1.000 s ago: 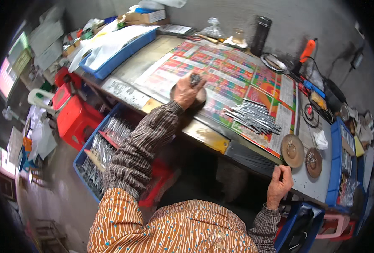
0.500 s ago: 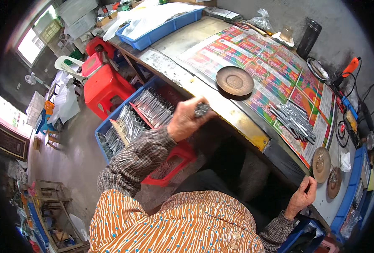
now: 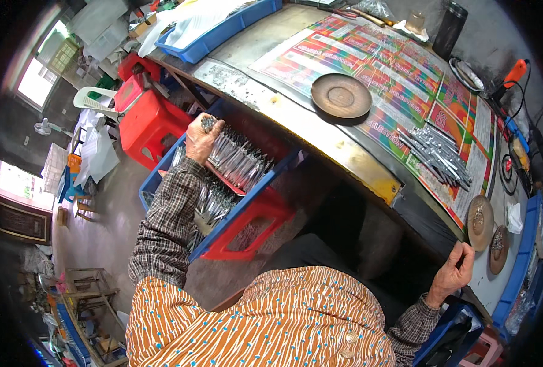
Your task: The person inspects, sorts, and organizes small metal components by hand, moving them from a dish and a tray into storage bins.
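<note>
My left hand [image 3: 201, 142] is closed round a bundle of thin metal sticks [image 3: 208, 123], whose grey ends show above the fist. It is over the far side of a blue crate [image 3: 247, 194]. Inside the crate, many silvery sticks [image 3: 238, 160] lie in rows between dividers. By the table's right front edge, my right hand [image 3: 450, 278] has its thumb and fingers pinched together; whatever is between them, if anything, cannot be made out. Just beyond it lie two brown round discs, one [image 3: 480, 223] nearer and a smaller one [image 3: 498, 249] beside it, each with a raised centre.
A dark round wooden dish [image 3: 342, 96] and a loose pile of metal sticks [image 3: 435, 157] rest on the printed sheet covering the table. Red stools [image 3: 152, 125] stand at the left. A blue tray [image 3: 222, 32] with white sheets and a black flask [image 3: 449, 30] are farther back.
My left hand has moved left and away from the table edge to the crate, still gripping the bundle. My right hand keeps its pinch by the table edge. The view has shifted slightly.
</note>
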`<state>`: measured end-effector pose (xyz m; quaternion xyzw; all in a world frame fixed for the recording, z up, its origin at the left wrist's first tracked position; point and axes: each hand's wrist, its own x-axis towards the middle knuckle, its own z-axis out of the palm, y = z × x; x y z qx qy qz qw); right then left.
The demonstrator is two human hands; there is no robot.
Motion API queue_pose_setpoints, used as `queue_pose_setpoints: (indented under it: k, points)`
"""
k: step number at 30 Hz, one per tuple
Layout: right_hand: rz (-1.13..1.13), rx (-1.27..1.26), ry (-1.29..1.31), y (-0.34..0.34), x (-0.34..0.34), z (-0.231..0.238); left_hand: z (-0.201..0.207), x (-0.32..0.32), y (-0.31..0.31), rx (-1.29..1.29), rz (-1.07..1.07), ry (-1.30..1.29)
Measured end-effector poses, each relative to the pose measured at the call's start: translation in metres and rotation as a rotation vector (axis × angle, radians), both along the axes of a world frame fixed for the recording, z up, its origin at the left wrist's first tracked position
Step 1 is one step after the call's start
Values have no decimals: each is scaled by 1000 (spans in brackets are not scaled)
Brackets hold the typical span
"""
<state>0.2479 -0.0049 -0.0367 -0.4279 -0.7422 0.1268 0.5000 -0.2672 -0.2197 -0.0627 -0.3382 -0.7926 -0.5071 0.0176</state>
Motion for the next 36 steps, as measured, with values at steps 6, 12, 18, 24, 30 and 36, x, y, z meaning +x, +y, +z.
queue_pose_setpoints:
  k: [6,12,18,24,30,36]
  points:
    - [-27,26,-30,-1,-1,0,12,-13,-15,-192,-61,112]
    - [-23,56,-25,-1,-2,-2,20,-8,-29,-767,-201,436]
    - [-44,18,-37,-1,0,-3,15,-21,-42,-1045,-412,544]
    - [-28,61,-35,-1,-5,1,14,-31,-31,-1262,-482,491]
    - [-54,58,-45,-2,-5,1,12,-37,-25,-1346,-494,437]
    - [-62,75,-24,0,-2,-4,9,-39,-22,-1370,-522,433]
